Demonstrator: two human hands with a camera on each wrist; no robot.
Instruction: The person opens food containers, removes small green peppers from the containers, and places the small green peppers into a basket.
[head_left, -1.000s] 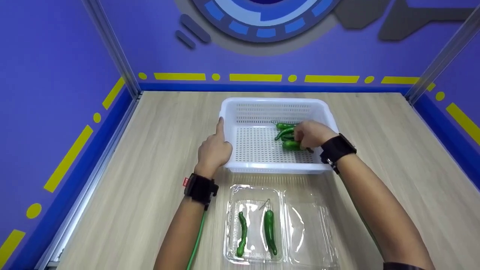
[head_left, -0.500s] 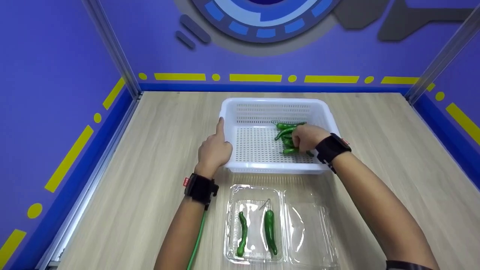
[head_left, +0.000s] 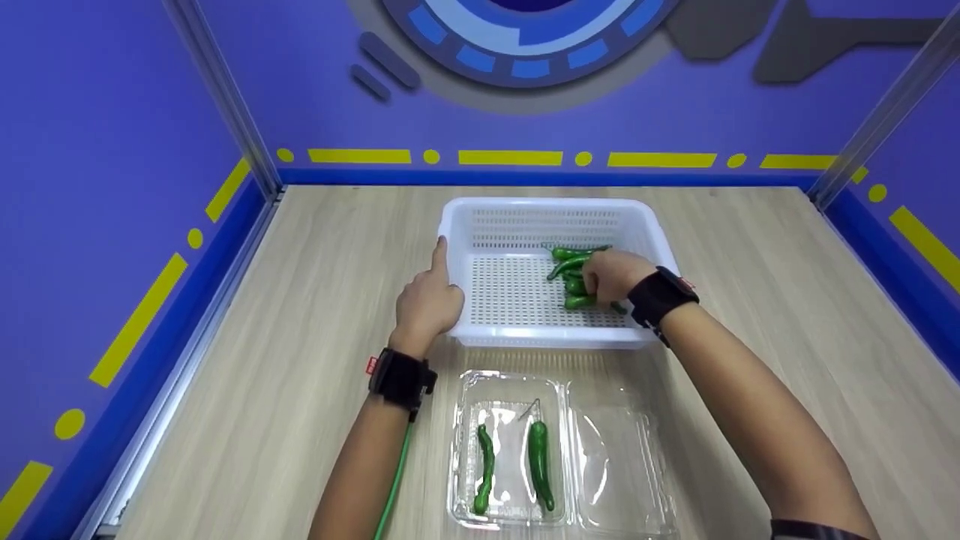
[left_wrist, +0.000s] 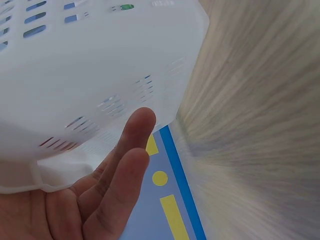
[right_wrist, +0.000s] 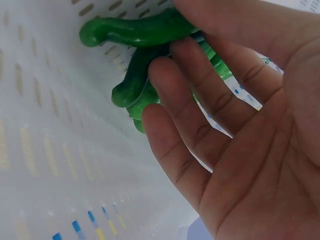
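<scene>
Green chili peppers (head_left: 571, 264) lie in a heap at the right side of the white perforated basket (head_left: 544, 332). My right hand (head_left: 616, 275) reaches into the heap from above. In the right wrist view its thumb and index finger pinch a curved green chili pepper (right_wrist: 135, 31); the other fingers (right_wrist: 172, 87) lie close by more peppers. My left hand (head_left: 429, 300) holds the basket's left rim, index finger stretched along it. From the left wrist view, its fingers (left_wrist: 132, 175) show below the rim by the outer wall, and the thumb is hidden.
A clear plastic clamshell box (head_left: 457, 450) lies unfolded in front of the basket. One side holds a thin chili pepper (head_left: 484, 469) and a thicker one (head_left: 539, 465); its lid (head_left: 622, 465) lies to the right. Blue panels (head_left: 112, 187) surround the wooden table (head_left: 322, 255).
Over the last second my right hand has shifted slightly left within the heap, and the peppers under it have moved a little. My left hand and the box stay put.
</scene>
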